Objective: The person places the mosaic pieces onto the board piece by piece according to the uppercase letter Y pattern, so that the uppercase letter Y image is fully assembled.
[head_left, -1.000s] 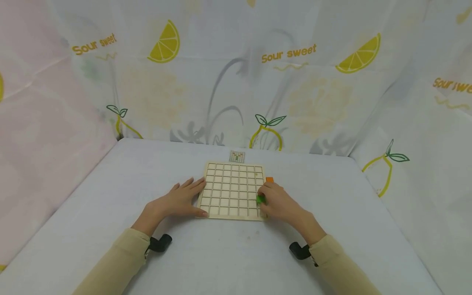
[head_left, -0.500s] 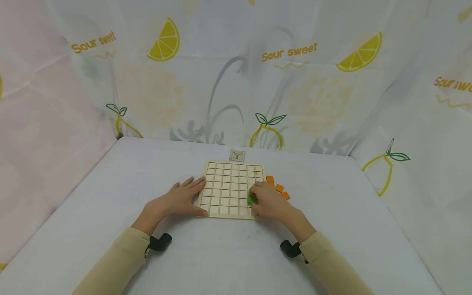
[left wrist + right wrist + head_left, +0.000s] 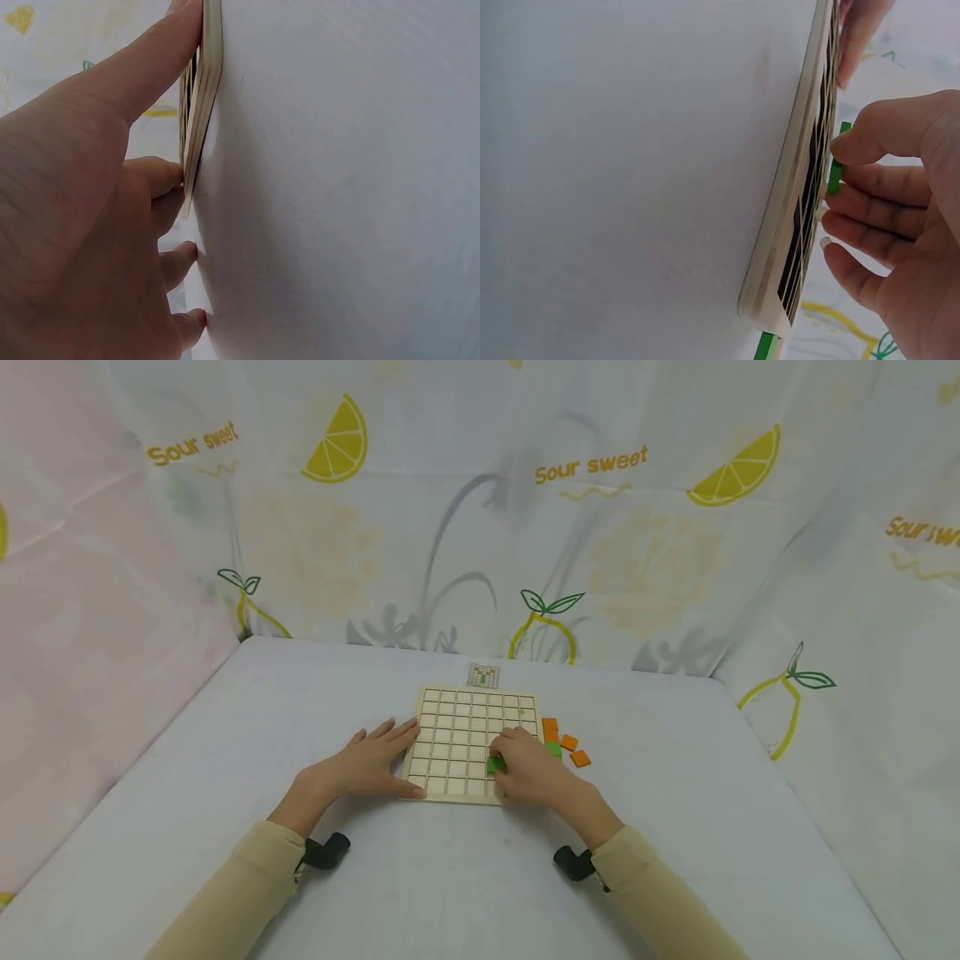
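A pale wooden grid board (image 3: 450, 750) lies flat on the white table. My left hand (image 3: 366, 767) rests at its left edge with fingers spread, the thumb on the near left corner. Over the right part of the board, my right hand (image 3: 532, 768) pinches a green square tile (image 3: 495, 765) between thumb and fingers. The right wrist view shows that green tile (image 3: 835, 177) held just above or against the grid; I cannot tell whether it touches. Beside the board's right edge lie another green tile (image 3: 553, 749) and several orange tiles (image 3: 580, 758).
A small card (image 3: 483, 676) with a coloured grid pattern lies behind the board. White cloth covers the table (image 3: 480, 885). Printed fabric walls (image 3: 450, 527) stand at the back and sides. A black device (image 3: 573, 863) sits at the right wrist.
My right hand has moved left across the board with the green tile in its fingers. Orange tiles and a green one at the right edge have come into sight. The left hand stays put.
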### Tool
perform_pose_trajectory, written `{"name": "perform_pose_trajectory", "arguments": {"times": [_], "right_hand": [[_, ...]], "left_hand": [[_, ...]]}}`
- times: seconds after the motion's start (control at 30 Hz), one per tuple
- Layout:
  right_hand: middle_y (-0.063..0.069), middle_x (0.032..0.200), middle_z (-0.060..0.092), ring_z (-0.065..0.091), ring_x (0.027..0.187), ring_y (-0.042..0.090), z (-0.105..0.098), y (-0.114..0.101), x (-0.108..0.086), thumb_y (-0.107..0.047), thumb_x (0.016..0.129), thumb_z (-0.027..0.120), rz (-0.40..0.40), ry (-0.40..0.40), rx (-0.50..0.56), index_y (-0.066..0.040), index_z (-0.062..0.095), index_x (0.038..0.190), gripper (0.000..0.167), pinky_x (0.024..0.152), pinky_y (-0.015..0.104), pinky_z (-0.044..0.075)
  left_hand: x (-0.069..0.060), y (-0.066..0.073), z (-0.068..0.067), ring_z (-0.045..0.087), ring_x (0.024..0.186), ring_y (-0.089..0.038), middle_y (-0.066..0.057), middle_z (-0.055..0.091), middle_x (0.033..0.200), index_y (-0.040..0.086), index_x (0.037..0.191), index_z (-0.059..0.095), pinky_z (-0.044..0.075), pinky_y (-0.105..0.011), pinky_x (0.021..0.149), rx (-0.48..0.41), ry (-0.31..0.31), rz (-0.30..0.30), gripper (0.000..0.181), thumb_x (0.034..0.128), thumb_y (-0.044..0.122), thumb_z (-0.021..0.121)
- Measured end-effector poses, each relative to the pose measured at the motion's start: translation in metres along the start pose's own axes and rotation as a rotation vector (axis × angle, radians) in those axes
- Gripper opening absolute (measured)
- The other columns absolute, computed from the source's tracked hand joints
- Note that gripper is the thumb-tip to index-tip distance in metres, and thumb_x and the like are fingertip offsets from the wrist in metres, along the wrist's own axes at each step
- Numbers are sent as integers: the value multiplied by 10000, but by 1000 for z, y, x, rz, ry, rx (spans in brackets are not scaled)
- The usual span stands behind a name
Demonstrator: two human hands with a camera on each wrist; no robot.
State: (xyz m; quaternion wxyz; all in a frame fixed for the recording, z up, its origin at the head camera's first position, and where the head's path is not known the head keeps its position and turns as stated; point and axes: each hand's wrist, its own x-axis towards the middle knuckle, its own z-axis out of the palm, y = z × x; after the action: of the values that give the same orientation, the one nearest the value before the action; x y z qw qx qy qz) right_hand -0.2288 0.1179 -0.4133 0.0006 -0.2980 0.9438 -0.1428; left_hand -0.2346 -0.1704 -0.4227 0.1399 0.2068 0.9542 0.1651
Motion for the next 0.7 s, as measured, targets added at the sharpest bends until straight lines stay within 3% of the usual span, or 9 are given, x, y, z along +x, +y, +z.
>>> {"name": "perform_pose_trajectory", "arguments": {"times": [0.27,0.7], "right_hand": [[-25,924,596,508,891,144,1,-8,4,-50,842,620,-10,-16,8,-93,670,983,155,824,310,485],[-23,932,575,467,863,146,1,-18,9,-95,818,638,-5,-52,-65,-93,669,999,184,783,287,426]], "left_hand": [[0,0,-1,88,1546,-414,-49,145,1686,145,1604,176,74,-695,1191,-13,-5,-2,1120,775,673,714],[-1,-1,0,95,1542,-423,-48,152,1684,138,1601,194,87,-707,1181,-3,8,21,1106,780,670,711]]}}
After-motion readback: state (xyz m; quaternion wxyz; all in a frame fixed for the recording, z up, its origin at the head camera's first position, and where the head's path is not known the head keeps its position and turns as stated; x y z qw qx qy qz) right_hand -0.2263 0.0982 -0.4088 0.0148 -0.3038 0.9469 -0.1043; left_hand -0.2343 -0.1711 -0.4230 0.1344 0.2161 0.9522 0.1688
